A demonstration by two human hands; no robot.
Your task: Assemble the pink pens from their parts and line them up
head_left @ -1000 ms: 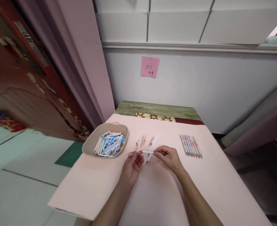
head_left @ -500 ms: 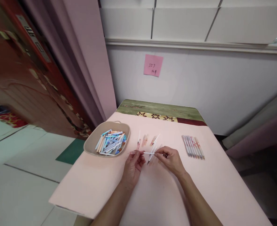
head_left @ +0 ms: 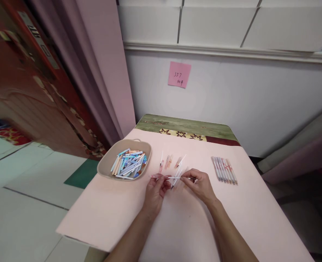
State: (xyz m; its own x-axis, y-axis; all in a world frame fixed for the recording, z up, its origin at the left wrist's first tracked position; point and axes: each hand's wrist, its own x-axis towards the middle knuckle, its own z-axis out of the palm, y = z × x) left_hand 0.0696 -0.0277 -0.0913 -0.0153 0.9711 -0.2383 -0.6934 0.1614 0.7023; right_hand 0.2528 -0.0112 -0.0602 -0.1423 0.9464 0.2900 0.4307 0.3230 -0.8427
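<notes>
Between thumb and fingers, my left hand (head_left: 157, 189) grips a pinkish pen barrel (head_left: 156, 176). My right hand (head_left: 199, 183) pinches a thin white refill (head_left: 174, 177), whose left end meets the barrel at my left fingertips. Just beyond my hands lie short pink pen parts (head_left: 168, 161), another pair of pen parts (head_left: 178, 162), and some white refills (head_left: 182, 160). One more pink barrel (head_left: 161, 166) lies above my left hand with a refill near its top.
A beige basket (head_left: 102, 165) of blue, orange and white pen parts stands at the left. Several assembled-looking pens (head_left: 224, 170) lie in a row at the right. The pink-covered table (head_left: 95, 218) meets a wall bearing a pink note (head_left: 179, 74).
The refill's exposed length between my hands looks slightly shorter, and my left hand has shifted a little to the right. The view has moved slightly.
</notes>
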